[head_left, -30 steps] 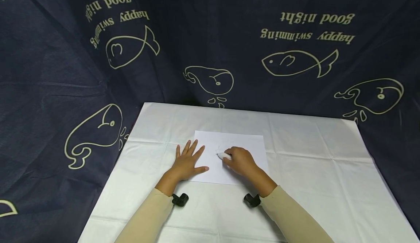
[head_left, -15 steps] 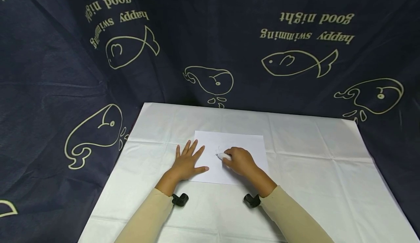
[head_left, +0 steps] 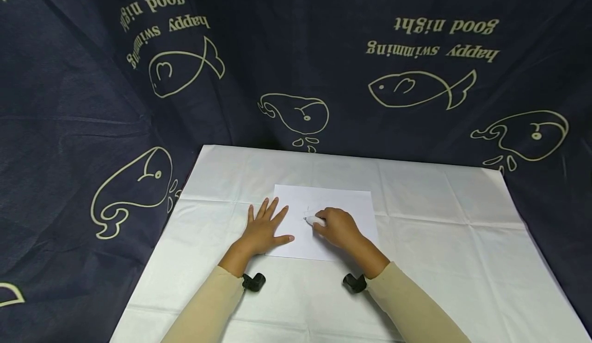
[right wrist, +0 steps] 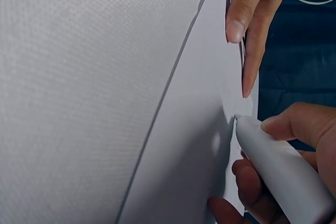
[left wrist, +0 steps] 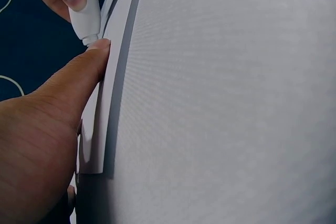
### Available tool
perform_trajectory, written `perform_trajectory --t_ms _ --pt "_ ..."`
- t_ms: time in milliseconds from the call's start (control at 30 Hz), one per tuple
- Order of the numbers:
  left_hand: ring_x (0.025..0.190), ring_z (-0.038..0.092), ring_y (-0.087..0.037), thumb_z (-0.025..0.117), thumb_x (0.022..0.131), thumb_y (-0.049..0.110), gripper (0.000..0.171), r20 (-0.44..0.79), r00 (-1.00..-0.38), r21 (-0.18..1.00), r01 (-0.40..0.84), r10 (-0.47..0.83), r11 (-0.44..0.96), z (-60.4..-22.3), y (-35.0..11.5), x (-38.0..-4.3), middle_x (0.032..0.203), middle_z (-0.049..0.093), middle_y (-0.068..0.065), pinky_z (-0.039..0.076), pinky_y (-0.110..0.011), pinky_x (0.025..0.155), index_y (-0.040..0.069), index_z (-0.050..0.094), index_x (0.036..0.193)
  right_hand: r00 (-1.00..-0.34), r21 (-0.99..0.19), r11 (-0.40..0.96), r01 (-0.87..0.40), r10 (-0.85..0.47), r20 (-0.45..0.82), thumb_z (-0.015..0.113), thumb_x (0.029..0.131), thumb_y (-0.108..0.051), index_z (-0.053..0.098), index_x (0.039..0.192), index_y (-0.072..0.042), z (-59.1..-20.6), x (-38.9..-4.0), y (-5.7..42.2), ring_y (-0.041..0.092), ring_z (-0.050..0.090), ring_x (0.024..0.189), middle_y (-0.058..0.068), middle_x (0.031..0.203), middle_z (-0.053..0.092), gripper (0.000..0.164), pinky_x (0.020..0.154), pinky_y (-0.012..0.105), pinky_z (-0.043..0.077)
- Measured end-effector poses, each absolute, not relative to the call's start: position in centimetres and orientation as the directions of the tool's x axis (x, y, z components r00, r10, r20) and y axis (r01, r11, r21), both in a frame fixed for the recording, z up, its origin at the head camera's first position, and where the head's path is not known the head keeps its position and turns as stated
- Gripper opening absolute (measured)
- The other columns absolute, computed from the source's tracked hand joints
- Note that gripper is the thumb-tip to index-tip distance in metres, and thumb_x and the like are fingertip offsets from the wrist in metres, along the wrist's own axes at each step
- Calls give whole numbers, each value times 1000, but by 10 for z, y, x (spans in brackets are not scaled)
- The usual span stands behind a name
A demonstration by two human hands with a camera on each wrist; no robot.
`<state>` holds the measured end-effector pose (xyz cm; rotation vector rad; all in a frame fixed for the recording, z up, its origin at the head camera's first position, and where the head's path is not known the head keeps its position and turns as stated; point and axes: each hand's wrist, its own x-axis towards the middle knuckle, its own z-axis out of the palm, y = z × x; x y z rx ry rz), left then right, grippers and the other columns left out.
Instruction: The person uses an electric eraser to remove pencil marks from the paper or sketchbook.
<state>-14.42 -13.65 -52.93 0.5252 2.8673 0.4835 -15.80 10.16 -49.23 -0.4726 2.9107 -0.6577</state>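
Note:
A sheet of white paper (head_left: 330, 197) lies on the cloth-covered table. My left hand (head_left: 260, 235) rests on its left side, fingers spread, with the thumb on the sheet. The right hand (head_left: 341, 227) grips a thick white pen (head_left: 315, 220) between thumb and fingers, its narrow tip at the paper near the middle. Faint thin lines (head_left: 308, 210) show just beyond the tip. In the right wrist view, the smooth, bulky barrel of the pen (right wrist: 283, 171) lies tilted under the thumb. In the left wrist view, the left thumb overlaps the line of sight to the tip.
A creased white tablecloth (head_left: 444, 230) spreads around the paper. Behind and to the left hangs a dark blue curtain (head_left: 342, 3) printed with fish, whales and upside-down lettering. Small black devices (head_left: 254, 282) are worn at both wrists.
The pen tip and the right hand have shifted very slightly left. The left hand and the paper hold still.

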Motion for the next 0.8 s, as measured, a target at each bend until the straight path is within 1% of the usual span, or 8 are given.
perform_trajectory --t_ms 300,800 --pt "159 -1 -37 60 92 65 88 -121 -921 350 310 371 884 -530 -136 -145 172 8 -11 -2 -71 120 23 26 162 -942 -430 860 -276 -330 -55 76 90 -26 77 113 -6 -492 -158 101 32 71 106 11 110 76 31 93 48 56" --pt "159 -1 -37 59 93 65 88 -110 -921 348 317 374 882 -532 -137 -145 172 7 -11 -3 -71 120 23 26 162 -942 -439 853 -281 -333 -42 76 89 -25 77 112 -6 -492 -156 100 31 72 104 11 108 77 30 92 48 56"
